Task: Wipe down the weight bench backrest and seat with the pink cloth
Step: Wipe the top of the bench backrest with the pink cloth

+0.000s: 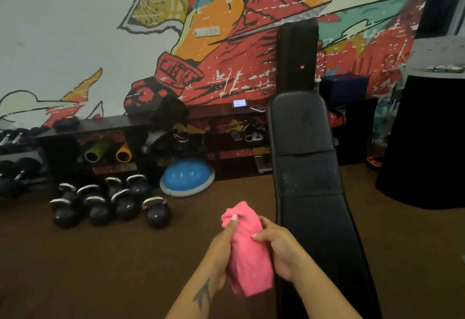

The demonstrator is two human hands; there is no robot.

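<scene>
Pink cloth (247, 250) bunched lengthwise, long axis running away from the camera, held just left of the bench seat (319, 248), left hand (222, 245) and right hand (279, 248) gripping its two sides, black backrest (302, 142) stretching ahead, kettlebells (113, 202) on the floor, well left.

Head camera looks forward-down, close over hands.

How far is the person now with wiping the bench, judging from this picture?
Done: nothing visible yet. The weight bench shows pale specks on its pad, and the pink cloth is not touching it. In hand: the left hand and right hand both hold the bunched cloth in the air, beside the bench's left edge. Left: wiping the whole backrest and seat.
</scene>
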